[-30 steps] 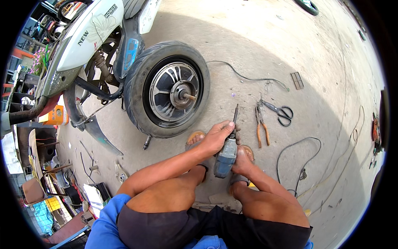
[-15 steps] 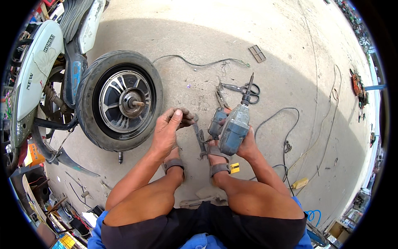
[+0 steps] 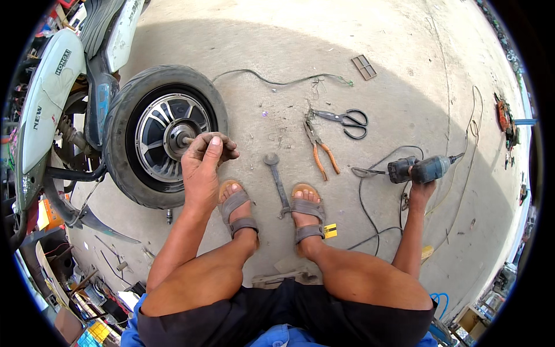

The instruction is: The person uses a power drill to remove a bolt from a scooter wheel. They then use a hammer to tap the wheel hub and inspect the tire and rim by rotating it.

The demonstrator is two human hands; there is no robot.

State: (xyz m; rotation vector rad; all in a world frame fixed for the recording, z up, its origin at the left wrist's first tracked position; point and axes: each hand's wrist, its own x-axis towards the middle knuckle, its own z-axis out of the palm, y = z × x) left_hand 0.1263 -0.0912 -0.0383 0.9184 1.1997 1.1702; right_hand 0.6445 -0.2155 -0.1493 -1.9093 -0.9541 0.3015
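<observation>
My right hand (image 3: pixel 421 194) grips a cordless impact driver (image 3: pixel 432 169) out to the right, its bit pointing right. My left hand (image 3: pixel 203 155) is closed, thumb pressed to the curled fingers; anything inside is hidden. It is just in front of a wheel with a hub motor (image 3: pixel 166 139), beside the axle (image 3: pixel 187 140), and covers part of the tyre. Between my feet a metal wrench (image 3: pixel 276 178) lies on the ground. Beyond it are pliers with orange handles (image 3: pixel 317 144) and black-handled scissors (image 3: pixel 347 120).
A white electric scooter (image 3: pixel 40 110) stands at the left. A dark cable (image 3: pixel 361 202) loops over the concrete near the driver. Another wire (image 3: pixel 272 81) runs from behind the wheel. A small brown divided tray (image 3: pixel 364 67) lies at the far side; clutter fills the lower left.
My right hand has carried the impact driver from above my right foot out to the right, uncovering the pliers and scissors. My left hand has shifted left to the wheel's axle.
</observation>
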